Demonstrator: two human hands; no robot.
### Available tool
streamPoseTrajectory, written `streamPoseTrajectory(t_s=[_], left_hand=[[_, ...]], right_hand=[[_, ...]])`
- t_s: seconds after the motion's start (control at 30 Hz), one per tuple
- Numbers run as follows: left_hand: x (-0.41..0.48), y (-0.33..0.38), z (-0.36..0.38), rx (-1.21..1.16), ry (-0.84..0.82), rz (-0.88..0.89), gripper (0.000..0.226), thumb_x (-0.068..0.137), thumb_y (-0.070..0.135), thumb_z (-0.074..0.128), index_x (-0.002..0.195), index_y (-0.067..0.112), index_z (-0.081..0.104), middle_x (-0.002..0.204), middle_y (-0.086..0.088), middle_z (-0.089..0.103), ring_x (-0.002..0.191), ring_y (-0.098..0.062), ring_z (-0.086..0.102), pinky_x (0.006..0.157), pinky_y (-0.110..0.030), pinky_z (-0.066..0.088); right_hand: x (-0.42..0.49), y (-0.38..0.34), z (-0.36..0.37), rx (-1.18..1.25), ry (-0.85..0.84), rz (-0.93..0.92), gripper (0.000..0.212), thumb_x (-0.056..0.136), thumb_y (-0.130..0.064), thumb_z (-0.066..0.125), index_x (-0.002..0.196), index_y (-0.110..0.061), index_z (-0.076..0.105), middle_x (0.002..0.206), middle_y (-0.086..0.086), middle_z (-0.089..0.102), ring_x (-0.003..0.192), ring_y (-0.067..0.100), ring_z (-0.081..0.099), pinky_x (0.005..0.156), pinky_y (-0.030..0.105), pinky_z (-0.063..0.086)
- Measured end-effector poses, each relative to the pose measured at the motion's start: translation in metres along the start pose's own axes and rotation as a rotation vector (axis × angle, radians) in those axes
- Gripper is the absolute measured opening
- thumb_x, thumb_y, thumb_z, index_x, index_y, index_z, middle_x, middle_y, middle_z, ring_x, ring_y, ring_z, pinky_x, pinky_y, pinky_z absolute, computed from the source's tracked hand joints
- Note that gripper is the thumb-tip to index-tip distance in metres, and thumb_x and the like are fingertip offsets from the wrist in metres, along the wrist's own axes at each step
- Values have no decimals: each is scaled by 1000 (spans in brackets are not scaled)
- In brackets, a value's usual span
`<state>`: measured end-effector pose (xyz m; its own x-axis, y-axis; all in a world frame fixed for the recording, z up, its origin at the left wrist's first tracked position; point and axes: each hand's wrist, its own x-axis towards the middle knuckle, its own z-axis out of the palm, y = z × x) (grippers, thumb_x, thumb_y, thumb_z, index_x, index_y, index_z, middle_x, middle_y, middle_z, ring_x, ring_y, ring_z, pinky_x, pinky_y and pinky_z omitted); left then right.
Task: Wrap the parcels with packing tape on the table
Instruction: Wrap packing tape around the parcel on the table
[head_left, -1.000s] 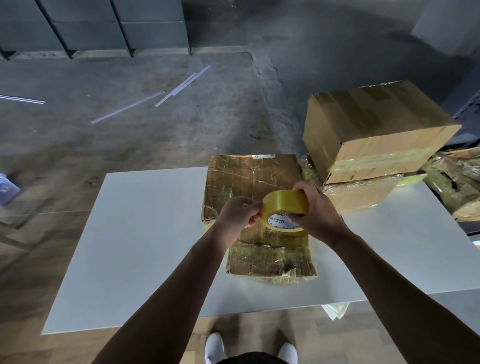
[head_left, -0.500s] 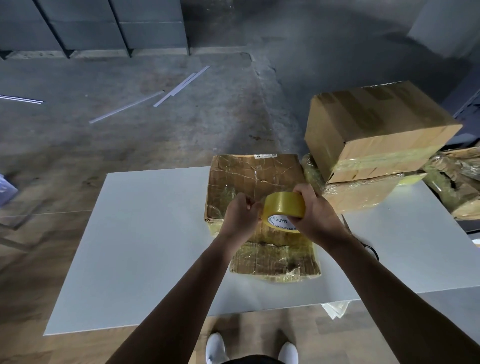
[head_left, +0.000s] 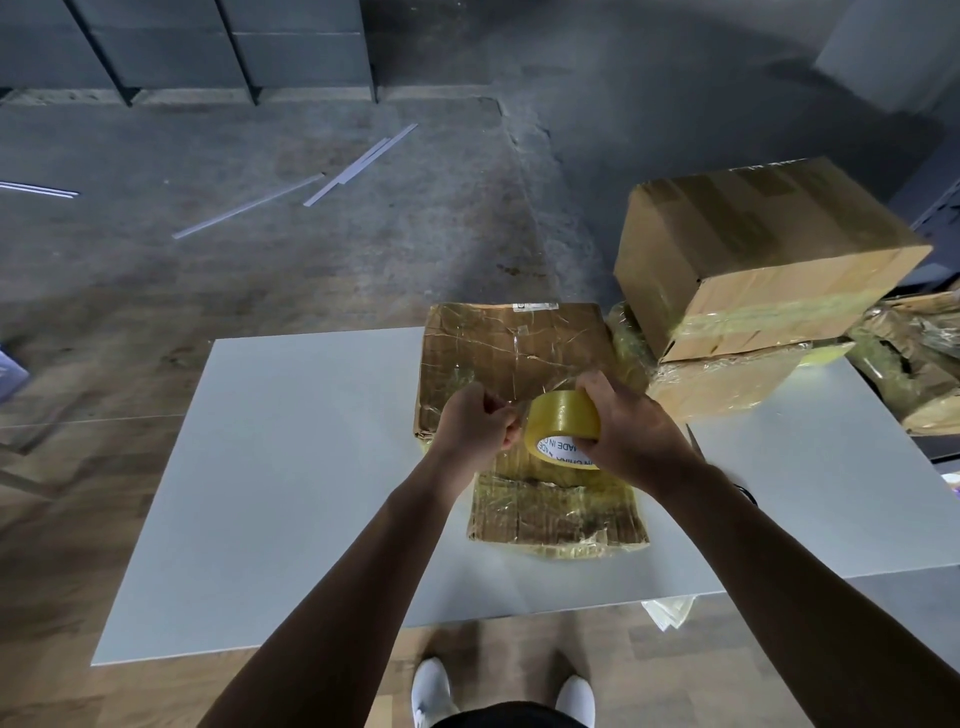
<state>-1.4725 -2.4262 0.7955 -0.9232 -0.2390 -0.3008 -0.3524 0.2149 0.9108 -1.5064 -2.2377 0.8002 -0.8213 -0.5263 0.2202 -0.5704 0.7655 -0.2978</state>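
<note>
Gripping glossy tape roll (round)

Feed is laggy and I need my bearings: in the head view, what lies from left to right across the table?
Bare table → left hand → tape roll → right hand gripping it → stacked cardboard box → crumpled parcels at the far right edge.

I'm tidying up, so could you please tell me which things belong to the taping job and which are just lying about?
Job: yellowish packing tape roll in right hand; left hand pinching its end; flat brown cardboard parcel; stacked brown cardboard boxes.
Lying about: pale thin strips on concrete floor.
</note>
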Motion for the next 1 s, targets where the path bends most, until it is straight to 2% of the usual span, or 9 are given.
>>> streamPoseTrajectory(t_s=[0.13, 0.23, 0.37, 0.5, 0.6, 0.7, 0.77, 0.87, 1.0], left_hand=[[0, -1, -17, 12, -50, -19, 15, 89, -5, 53, 76, 2, 56, 60, -6, 59, 49, -6, 56, 51, -17, 47], [5, -3, -25, -105, -114, -127, 24, 90, -7, 50, 69, 4, 52, 61, -9, 52, 55, -14, 51, 60, -26, 43], [6, -10, -24, -54, -184, -118, 32, 86, 3, 61, 58, 8, 48, 51, -4, 45, 47, -13, 41, 51, -24, 35], [5, -10, -19, -47, -113, -109, 20, 77, 2, 74, 81, 2, 55, 61, -9, 53, 48, -12, 46, 47, -23, 38], [1, -8, -18, -136, -46, -182, 45, 74, 4, 79, 107, 4, 48, 76, -11, 57, 55, -12, 51, 43, -19, 39], [3, -8, -21, -146, -23, -186, 25, 79, 8, 77, 93, -7, 63, 65, -9, 58, 50, -11, 50, 46, -20, 37], [1, -7, -21, -194, -16, -210, 16, 81, 10, 76, 78, -3, 66, 56, -7, 57, 46, -11, 49, 46, -21, 36], [-4, -4, -16, -192, 7, -194, 18, 81, 11, 75, 71, 0, 66, 59, -10, 58, 48, -13, 48, 48, -22, 35], [-16, -2, -10, -85, 35, -149, 23, 82, 15, 75, 67, 3, 64, 55, -6, 56, 46, -13, 44, 50, -22, 35]], right_hand=[[-1, -1, 1, -121, -63, -76, 55, 67, -22, 82, 112, -13, 52, 100, 5, 63, 90, 26, 64, 73, 25, 40], [3, 0, 4, -71, -80, -78, 56, 64, -26, 84, 108, -18, 50, 99, 1, 61, 86, 22, 63, 70, 24, 38], [-4, 5, 14, 39, -160, -2, 64, 70, -27, 81, 123, -22, 45, 121, 2, 55, 101, 20, 55, 77, 27, 46], [-13, 10, 21, 214, -122, 89, 69, 69, -19, 81, 125, -31, 41, 121, -1, 54, 95, 15, 54, 68, 15, 40], [-22, 16, 26, 341, -116, 132, 66, 73, -13, 78, 128, -26, 44, 117, 4, 58, 91, 19, 62, 68, 14, 47], [-27, 24, 25, 403, -92, 139, 60, 76, -13, 77, 126, -18, 46, 111, 5, 60, 92, 21, 65, 65, 8, 48], [-24, 24, 17, 442, -85, 116, 61, 74, -13, 79, 122, -27, 43, 108, -3, 58, 92, 18, 64, 63, 4, 47], [-16, 21, 1, 453, -122, 68, 69, 72, -16, 77, 117, -49, 37, 104, -17, 53, 90, 7, 59, 61, 4, 46], [-15, 22, -15, 386, -185, 6, 56, 71, -27, 69, 115, -50, 43, 94, -29, 50, 83, -8, 52, 64, 8, 38]])
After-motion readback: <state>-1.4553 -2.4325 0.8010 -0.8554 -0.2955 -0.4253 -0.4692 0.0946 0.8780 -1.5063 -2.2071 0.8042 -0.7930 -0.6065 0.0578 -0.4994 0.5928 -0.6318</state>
